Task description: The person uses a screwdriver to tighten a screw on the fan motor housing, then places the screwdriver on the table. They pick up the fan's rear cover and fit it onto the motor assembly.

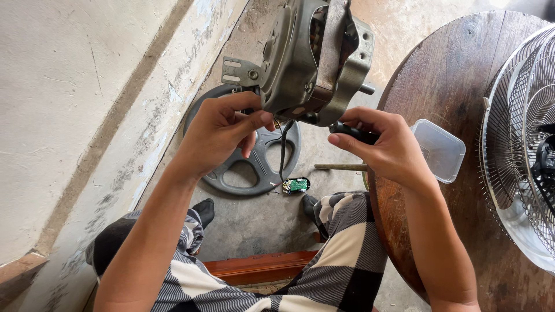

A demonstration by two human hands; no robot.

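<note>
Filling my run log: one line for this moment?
left hand: steadies motor | right hand: grips black handle | floor: circuit board

Left hand [222, 133] steadies a grey fan motor [309, 58]; right hand [384, 144] grips a black-handled tool [354, 133] beneath it.

Dull grey metal motor housing [312, 58], smudged; dark worn wood round table [457, 92] at right; clear plastic box [440, 150]; rough concrete floor [260, 225]; shiny wire fan guard [520, 133]

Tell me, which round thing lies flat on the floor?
The dark grey spoked plastic wheel-shaped base beneath the left hand; the white wire fan guards rest on the brown round wooden table.
</note>
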